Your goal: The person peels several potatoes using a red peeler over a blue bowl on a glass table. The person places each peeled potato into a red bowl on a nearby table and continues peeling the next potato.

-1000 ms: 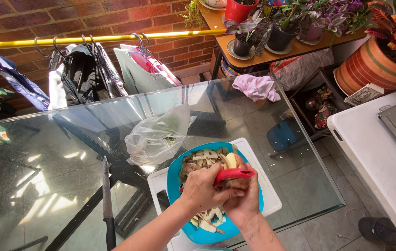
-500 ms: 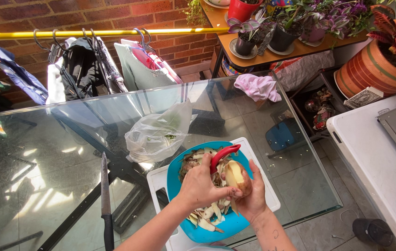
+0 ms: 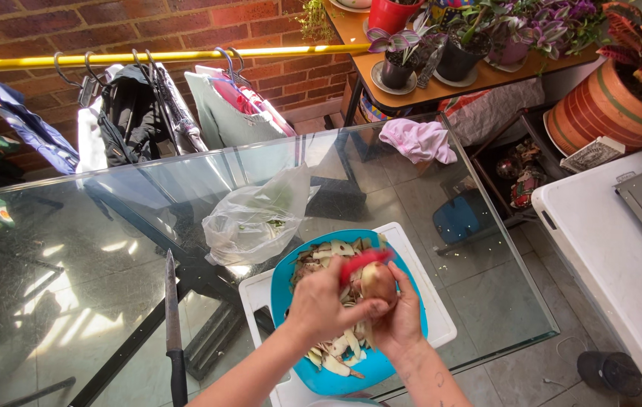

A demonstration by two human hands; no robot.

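On the left of the glass bench [image 3: 72,249], a long knife [image 3: 173,332] is lying with its dark handle at the near edge. Farther right, a crumpled clear plastic bag [image 3: 257,218] is sitting just beyond a blue plate [image 3: 283,286] of potato peels [image 3: 336,354], which is resting on a white cutting board [image 3: 430,301]. Over the plate, the left hand [image 3: 325,305] is gripping a red peeler [image 3: 362,260] with closed fingers, pressing it against a potato [image 3: 377,280]. The right hand [image 3: 400,320] is cupping the potato from beneath, fingers wrapped around it.
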